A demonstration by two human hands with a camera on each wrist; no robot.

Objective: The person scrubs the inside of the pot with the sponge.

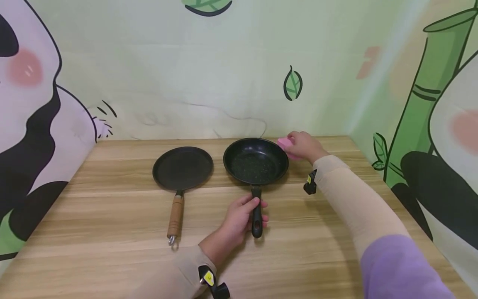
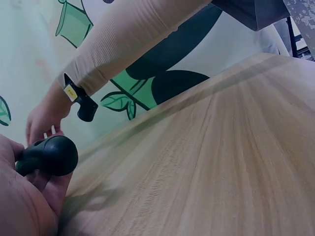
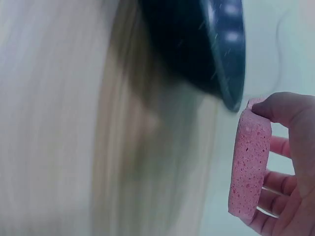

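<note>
A black frying pan (image 1: 255, 162) with a speckled inside is at the middle of the wooden table, its handle toward me. My left hand (image 1: 239, 216) grips that black handle (image 1: 257, 216), thumb on top and fingers around the far side; the left wrist view shows the handle's end (image 2: 59, 155) in the palm. Beside the pan's right rim, my right hand (image 1: 304, 145) pinches a pink sponge (image 3: 250, 164). In the right wrist view the thumb lies over one end of the sponge, near the pan's rim. Whether the sponge touches the pan I cannot tell.
Left of the frying pan lies a flat black griddle pan (image 1: 183, 168) with a wooden handle (image 1: 175, 216) ending in a metal ring. The wooden table (image 1: 112, 207) meets a wall (image 1: 239, 74) painted with pandas and bamboo along its back edge.
</note>
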